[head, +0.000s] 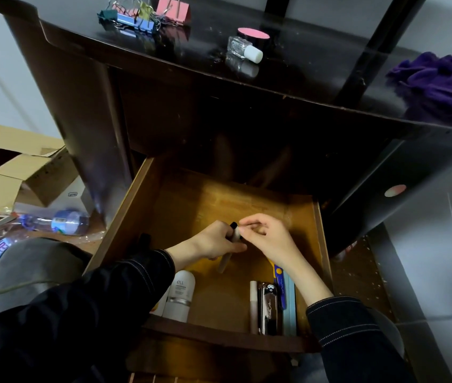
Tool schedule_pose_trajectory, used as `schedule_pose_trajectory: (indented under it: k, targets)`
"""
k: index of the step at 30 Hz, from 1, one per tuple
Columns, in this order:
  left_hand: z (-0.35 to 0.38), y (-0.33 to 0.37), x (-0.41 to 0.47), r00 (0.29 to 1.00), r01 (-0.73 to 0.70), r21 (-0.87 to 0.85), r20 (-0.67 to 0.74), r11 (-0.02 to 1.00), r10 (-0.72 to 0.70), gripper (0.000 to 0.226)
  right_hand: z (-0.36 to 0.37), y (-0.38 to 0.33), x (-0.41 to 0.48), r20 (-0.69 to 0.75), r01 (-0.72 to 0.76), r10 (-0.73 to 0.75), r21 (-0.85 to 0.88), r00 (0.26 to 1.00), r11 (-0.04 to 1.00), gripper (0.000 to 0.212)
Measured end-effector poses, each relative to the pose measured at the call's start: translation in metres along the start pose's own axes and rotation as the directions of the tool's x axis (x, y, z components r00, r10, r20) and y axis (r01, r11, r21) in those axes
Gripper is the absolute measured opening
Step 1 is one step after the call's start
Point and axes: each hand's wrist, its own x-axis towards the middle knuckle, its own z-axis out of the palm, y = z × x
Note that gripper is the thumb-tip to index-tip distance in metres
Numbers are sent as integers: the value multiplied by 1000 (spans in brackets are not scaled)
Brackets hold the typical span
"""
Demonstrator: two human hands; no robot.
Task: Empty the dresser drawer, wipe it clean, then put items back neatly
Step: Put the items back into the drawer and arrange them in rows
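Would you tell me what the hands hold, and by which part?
The left hand grips a pale tube near its black-capped top; whether the right hand holds anything cannot be told.

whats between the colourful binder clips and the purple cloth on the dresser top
Head view: a clear glitter bottle with a white cap, lying on its side, and a round pink-topped jar.

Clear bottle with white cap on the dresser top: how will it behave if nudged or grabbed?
Clear bottle lies on its side; its squarish body probably won't roll far. It looks like glass, so likely fragile and slick. The glossy dresser top may let it slide.
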Motion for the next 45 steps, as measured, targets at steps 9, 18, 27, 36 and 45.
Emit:
schedule_pose_trajectory:
  k: [9,18,27,36,45]
  targets:
    - [-4,5,-1,996,1,-61,-86,998,-6,14,-4,-5,-2,-74,-94,108,163,991,982,14]
    - [-12,0,6,948,74,-195,-292,978,-130,38,2,12,3,52,-281,292,-158,955,947,16]
    - [-9,-1,6,960,65,-177,-256,982,-110,38,11,27,4,79,-315,374,-396,924,862,17]
    - [-10,0,3,961,67,-185,-251,980,-113,41,10,28,3,142,-284,425,-555,894,782,31]
    - [-10,1,2,961,75,-182,-251,980,-120,40,11,29,1,278,-164,377,-572,883,804,23]
